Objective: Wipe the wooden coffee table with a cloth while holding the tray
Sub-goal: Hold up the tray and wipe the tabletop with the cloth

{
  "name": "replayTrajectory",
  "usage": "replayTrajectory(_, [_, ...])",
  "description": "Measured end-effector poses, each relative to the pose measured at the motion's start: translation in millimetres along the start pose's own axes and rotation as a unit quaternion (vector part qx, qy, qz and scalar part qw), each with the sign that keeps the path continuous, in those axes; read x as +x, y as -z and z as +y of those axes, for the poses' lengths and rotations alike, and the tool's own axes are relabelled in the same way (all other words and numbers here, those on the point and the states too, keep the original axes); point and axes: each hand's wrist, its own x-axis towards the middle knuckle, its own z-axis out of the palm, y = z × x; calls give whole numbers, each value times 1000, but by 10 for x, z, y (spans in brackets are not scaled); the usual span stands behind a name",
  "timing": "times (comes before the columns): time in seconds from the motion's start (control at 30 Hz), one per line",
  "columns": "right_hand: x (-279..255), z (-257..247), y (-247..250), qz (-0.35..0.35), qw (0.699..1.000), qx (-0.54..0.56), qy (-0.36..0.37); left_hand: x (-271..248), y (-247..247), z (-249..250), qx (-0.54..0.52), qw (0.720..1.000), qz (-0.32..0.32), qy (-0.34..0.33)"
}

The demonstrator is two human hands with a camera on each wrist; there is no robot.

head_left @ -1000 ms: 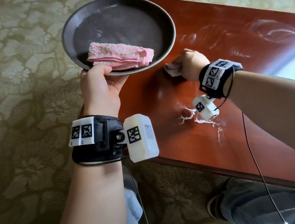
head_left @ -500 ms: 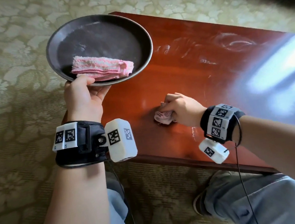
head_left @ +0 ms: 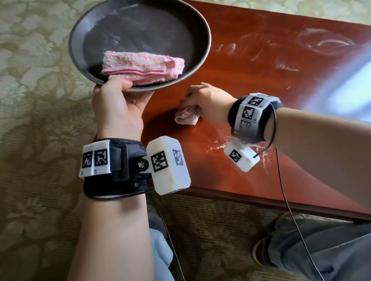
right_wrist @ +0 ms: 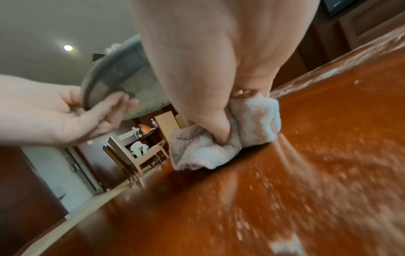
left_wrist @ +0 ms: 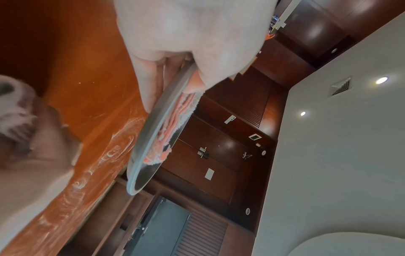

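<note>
Head cam: looks steeply down from above at both forearms, the desk (head_left: 258, 112) corner and carpet. L wrist cam: close under the left hand (left_wrist: 186, 34), rolled sideways, facing along the tray (left_wrist: 153, 138) rim. R wrist cam: low, near the desk, behind the cloth (right_wrist: 219, 147). All share the desk, tray.
</note>
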Motion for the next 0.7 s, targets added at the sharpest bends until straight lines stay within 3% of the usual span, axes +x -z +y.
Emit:
replayTrajectory(0.1, [-55, -23, -123, -4, 1000, 11, -11, -27, -22, 13, 8, 1000, -9, 2])
replayTrajectory(0.3, [-413, -69, -143, -10, 998, 33, 45, -71, -38, -23, 18, 1000, 9, 2])
replayTrajectory(0.7, [-1249, 235, -201, -29, 996, 57, 59, -145, -82, -177, 35, 999, -5, 19])
